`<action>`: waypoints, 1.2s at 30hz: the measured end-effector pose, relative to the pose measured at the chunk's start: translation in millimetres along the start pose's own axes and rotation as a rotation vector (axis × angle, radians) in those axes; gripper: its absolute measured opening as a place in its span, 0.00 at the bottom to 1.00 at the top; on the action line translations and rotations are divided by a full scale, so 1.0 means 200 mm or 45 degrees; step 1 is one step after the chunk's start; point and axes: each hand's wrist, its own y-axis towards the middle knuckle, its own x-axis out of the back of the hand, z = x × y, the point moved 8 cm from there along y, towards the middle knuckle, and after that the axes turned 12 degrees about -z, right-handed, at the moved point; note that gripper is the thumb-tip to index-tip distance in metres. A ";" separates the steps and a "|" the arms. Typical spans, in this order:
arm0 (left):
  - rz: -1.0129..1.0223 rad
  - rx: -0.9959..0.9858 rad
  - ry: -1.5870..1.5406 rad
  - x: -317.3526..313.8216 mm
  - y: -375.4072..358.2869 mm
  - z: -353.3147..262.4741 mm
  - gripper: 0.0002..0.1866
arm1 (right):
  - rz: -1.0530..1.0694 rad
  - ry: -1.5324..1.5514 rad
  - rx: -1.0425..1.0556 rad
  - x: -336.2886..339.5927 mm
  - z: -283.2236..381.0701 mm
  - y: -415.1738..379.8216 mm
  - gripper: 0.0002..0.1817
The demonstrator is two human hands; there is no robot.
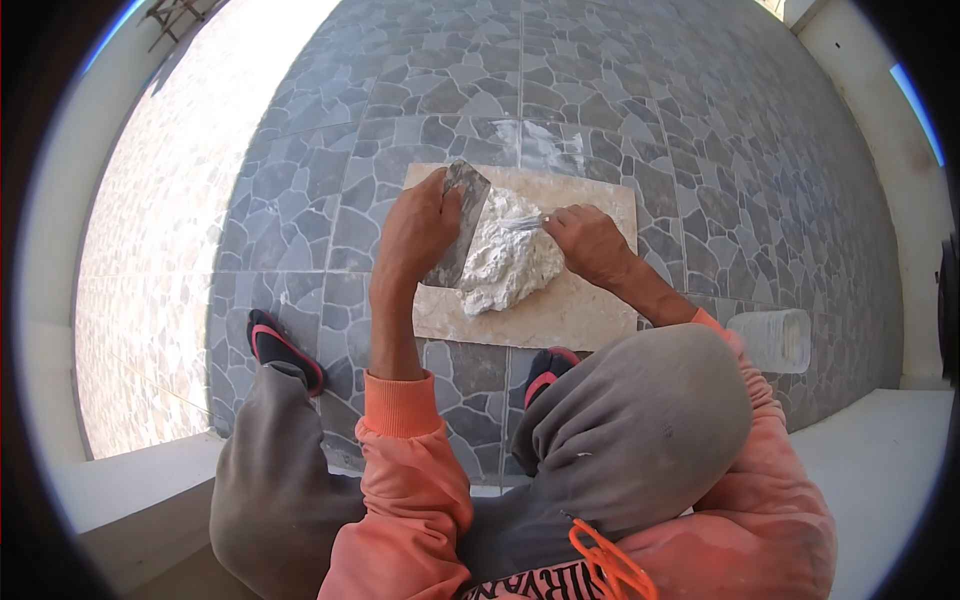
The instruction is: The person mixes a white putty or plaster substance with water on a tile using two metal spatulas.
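Note:
My left hand [415, 232] grips a flat, grey, stained plate [462, 225] by its left side, tilted against the edge of the white paste. A heap of lumpy white paste [510, 265] lies on a beige square board [590, 318]. In my right hand [592, 243] is a narrow putty knife [522, 222], its whitish blade pointing left into the top of the heap. Its handle is hidden by the closed fingers.
A clear plastic tub [772, 340] stands on the patterned tile floor [440, 80] to the right. White smears [550, 145] mark the tiles behind the board. My shoes [285, 350] and bent knee [650, 400] are close to its near side.

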 end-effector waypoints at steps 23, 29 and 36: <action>-0.165 0.304 -0.204 -0.04 -0.06 0.28 0.17 | 0.345 -0.235 -0.078 -0.18 0.13 -0.71 0.24; -0.154 0.295 -0.259 -0.05 -0.05 0.17 0.18 | 0.649 -0.152 0.185 -0.46 0.23 -0.77 0.15; -0.191 0.397 -0.254 0.00 -0.04 0.19 0.17 | 0.461 -0.384 0.034 -0.26 0.24 -0.61 0.15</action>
